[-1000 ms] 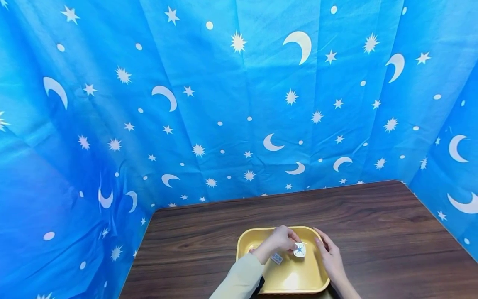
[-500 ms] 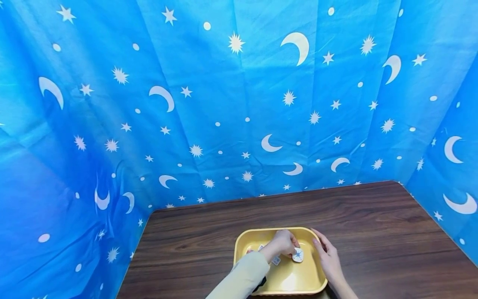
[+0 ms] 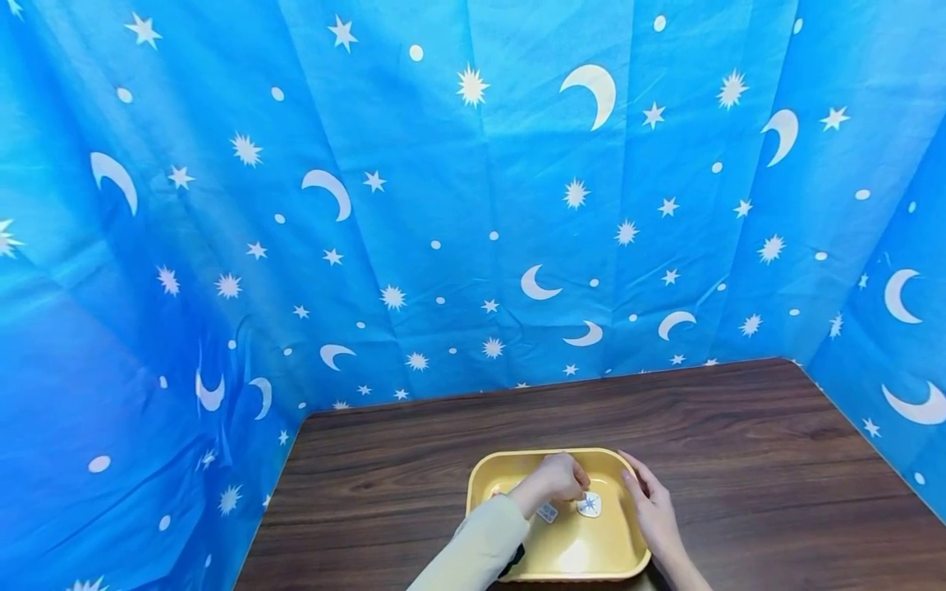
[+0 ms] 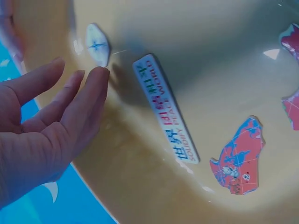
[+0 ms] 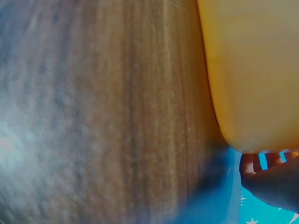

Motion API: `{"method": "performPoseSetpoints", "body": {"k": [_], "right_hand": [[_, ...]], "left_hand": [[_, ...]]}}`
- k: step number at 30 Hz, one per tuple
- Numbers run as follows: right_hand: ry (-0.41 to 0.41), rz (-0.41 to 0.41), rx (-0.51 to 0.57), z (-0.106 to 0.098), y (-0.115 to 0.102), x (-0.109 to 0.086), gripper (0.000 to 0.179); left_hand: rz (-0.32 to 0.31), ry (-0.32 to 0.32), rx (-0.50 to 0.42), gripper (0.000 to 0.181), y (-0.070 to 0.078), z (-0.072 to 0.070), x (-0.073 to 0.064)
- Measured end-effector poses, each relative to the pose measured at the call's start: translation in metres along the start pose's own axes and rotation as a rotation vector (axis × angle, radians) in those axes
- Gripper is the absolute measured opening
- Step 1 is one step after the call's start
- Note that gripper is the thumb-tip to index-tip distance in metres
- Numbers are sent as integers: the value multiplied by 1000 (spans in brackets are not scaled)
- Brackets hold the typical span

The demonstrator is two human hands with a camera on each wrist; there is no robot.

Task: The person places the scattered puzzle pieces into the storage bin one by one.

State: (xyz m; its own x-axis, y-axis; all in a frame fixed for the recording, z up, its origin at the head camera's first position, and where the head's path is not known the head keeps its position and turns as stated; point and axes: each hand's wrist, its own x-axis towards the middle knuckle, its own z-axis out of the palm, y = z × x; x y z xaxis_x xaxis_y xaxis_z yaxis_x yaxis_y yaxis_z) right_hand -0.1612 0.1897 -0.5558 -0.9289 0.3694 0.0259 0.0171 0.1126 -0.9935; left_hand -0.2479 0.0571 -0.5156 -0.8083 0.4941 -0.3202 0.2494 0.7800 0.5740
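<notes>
My left hand (image 3: 557,478) is over the middle of a yellow tray (image 3: 517,569), its fingers loosely bent and apart in the left wrist view. A white tile with a blue compass star (image 3: 589,504) lies flat on the tray floor, right at those fingertips; I cannot tell whether they touch it. A white strip with coloured lettering (image 4: 166,107) lies beside it. Nearby is a red and blue map piece (image 4: 240,156). My right hand (image 3: 654,509) holds the tray's right rim, thumb on the inner side; the right wrist view shows only part of its fingers.
More red pieces (image 4: 292,109) lie at the edge of the left wrist view. The tray stands on a dark wood table (image 3: 399,460) near its front. A blue curtain (image 3: 443,164) with moons and stars hangs behind and at both sides.
A second ago my left hand pinched the compass tile, tilted, above the tray floor. The tile has come down flat and the fingers have let it go. The right hand stays at the rim.
</notes>
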Motion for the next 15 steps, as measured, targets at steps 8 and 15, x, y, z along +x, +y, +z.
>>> {"method": "performPoseSetpoints", "body": {"k": [8,15], "right_hand": [[-4,-23,-13,0,-1,-2,38],[-6,3,-26,1,-2,-2,40]], "left_hand": [[50,45,-306,12,9,-24,-31],[112,70,-626,17,4,-46,-45]]}}
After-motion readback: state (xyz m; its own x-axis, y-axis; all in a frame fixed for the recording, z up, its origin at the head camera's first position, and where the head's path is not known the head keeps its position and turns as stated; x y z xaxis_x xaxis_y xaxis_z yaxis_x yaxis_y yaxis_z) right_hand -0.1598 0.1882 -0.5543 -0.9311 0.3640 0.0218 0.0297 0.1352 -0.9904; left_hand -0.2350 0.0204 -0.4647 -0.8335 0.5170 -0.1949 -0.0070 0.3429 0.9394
